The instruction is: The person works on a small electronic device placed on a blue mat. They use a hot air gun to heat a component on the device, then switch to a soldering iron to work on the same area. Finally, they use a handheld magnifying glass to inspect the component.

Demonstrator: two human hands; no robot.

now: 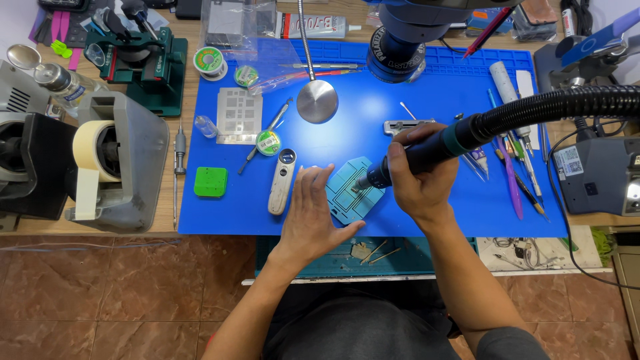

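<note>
My right hand [415, 177] grips a dark hot-air tool handle [427, 152] with a thick black ribbed hose [567, 103] running off to the right. Its nozzle points down at a teal board holder [355, 190] lying on the blue work mat [347, 127]. My left hand [312, 217] rests flat on the mat with fingers together and straight, its edge against the left side of the teal holder, holding nothing.
A tape dispenser [110, 157] stands left of the mat. On the mat lie a green block [211, 181], a white loupe [283, 180], a metal stencil [239, 115], solder reels [210, 62] and several tools at right [513, 160]. A microscope head [400, 40] hangs above.
</note>
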